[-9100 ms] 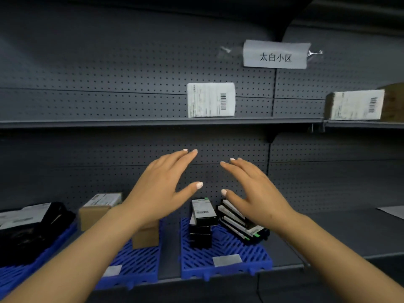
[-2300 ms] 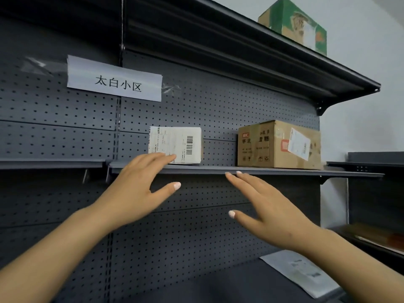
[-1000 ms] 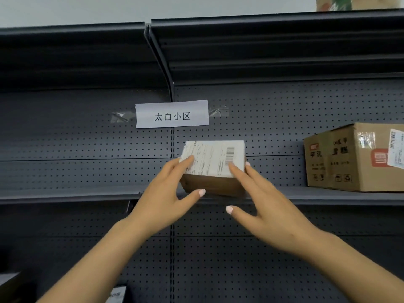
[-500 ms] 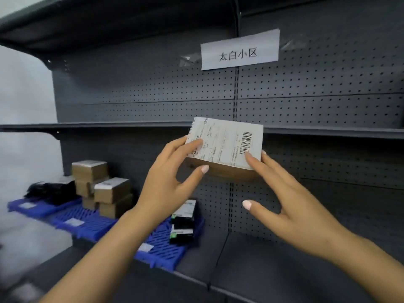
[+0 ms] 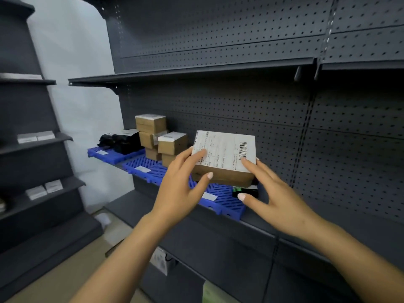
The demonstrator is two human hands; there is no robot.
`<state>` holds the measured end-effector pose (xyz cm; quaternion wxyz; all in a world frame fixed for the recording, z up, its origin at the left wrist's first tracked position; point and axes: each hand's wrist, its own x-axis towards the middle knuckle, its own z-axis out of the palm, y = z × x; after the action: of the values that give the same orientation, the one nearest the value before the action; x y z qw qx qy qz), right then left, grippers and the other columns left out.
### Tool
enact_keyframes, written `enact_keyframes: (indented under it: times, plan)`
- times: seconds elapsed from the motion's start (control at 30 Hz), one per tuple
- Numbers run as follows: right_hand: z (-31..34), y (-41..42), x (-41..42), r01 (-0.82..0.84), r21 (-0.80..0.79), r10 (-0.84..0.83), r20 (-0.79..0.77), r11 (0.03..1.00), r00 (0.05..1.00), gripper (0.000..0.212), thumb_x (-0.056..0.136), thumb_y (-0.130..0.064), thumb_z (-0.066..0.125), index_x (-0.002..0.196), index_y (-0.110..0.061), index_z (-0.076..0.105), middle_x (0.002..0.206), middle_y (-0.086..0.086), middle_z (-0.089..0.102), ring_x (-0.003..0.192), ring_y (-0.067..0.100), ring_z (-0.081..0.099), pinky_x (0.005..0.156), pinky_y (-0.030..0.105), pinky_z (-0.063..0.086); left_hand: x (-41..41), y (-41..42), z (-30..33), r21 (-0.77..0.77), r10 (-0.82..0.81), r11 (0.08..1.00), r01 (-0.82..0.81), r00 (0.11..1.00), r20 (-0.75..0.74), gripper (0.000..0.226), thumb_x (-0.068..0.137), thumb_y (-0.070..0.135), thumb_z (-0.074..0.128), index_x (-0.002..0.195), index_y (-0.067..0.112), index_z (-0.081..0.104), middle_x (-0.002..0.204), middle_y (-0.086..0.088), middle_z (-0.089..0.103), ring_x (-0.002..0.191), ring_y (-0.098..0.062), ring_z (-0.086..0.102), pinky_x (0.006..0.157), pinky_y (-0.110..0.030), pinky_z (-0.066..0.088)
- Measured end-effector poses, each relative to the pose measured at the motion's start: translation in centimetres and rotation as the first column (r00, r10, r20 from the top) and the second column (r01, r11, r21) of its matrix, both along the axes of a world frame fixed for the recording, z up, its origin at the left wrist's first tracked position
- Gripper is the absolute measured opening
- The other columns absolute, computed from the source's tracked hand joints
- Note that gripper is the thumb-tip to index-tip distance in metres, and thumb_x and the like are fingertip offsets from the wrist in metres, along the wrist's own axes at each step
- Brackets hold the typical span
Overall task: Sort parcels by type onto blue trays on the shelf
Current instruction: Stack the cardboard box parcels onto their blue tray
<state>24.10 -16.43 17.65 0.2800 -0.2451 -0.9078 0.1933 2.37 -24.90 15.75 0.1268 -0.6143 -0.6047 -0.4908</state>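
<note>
I hold a brown cardboard parcel with a white shipping label on top, in the air in front of the lower shelf. My left hand grips its left end, fingers on the label and thumb under the front edge. My right hand grips its right end the same way. Behind and left, three blue trays line the shelf: the far one carries black bags, the middle one carries stacked brown boxes, the near one carries small black boxes, mostly hidden by the parcel.
A dark pegboard wall backs the shelf, and an upper shelf runs overhead. Another dark rack with small white packs stands at the left. Bare shelf board lies right of the near tray.
I took the labelled parcel off the upper shelf with both hands and carried it down and left. It now hangs lower, just above the near blue tray.
</note>
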Motion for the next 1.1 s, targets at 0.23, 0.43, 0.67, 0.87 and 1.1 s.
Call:
enact_keyframes:
  times: [0.23,0.43,0.67,0.87,1.1]
  plan:
    - [-3.4,-1.0,-8.0,-0.03,-0.073,0.031,0.02,0.997,0.999,0.068,0.089,-0.048,0.053,0.14,-0.059,0.009,0.147,-0.031,-0.001,0.136,-0.015,-0.007,0.105,0.013,0.009,-9.2,-2.7,-2.1,-0.211,-0.064,0.976,0.049,0.996,-0.064,0.052,0.089,0.049,0.055,0.138,0.044,0.036,0.15,0.016,0.026,0.138,0.001,0.021,0.104,-0.018,0.032]
    - [-4.9,-2.5,-14.0,-0.04,-0.142,0.033,-0.055,0.989,0.998,0.062,0.078,-0.062,0.048,0.134,-0.063,0.02,0.153,-0.023,0.014,0.137,-0.013,0.007,0.112,0.022,0.017,-15.0,-4.2,-3.8,-0.239,-0.055,0.97,0.038,0.996,-0.067,0.055,0.09,0.044,0.057,0.141,0.036,0.037,0.149,0.009,0.029,0.138,-0.005,0.026,0.107,-0.023,0.032]
    - [-5.6,-0.6,-19.1,-0.078,-0.149,0.066,-0.086,0.986,0.994,0.065,0.079,-0.057,0.05,0.138,-0.054,0.024,0.149,-0.03,0.018,0.133,-0.018,0.014,0.11,0.014,0.021,-20.0,-2.8,-4.9,-0.244,-0.023,0.97,0.006,0.997,-0.067,0.055,0.091,0.043,0.056,0.142,0.034,0.036,0.15,0.012,0.027,0.136,-0.004,0.028,0.107,-0.026,0.034]
    - [-4.5,5.0,-21.9,-0.097,-0.145,0.083,-0.098,0.985,0.992,0.063,0.081,-0.05,0.054,0.138,-0.053,0.028,0.144,-0.039,0.012,0.129,-0.025,0.011,0.101,0.001,0.016,-22.9,2.5,-4.6,-0.184,-0.013,0.983,0.002,0.998,-0.059,0.057,0.089,0.05,0.052,0.142,0.037,0.034,0.148,0.017,0.026,0.133,0.007,0.026,0.101,-0.009,0.028]
    - [-2.5,12.6,-25.7,-0.119,-0.086,0.11,-0.099,0.989,0.989,0.059,0.086,-0.049,0.054,0.134,-0.062,0.021,0.138,-0.047,0.005,0.124,-0.03,0.007,0.099,0.0,0.016,-26.0,9.7,-2.7,-0.034,0.01,0.999,-0.011,0.999,-0.036,0.049,0.089,0.048,0.05,0.137,0.04,0.042,0.146,0.017,0.032,0.135,0.002,0.029,0.104,-0.02,0.032]
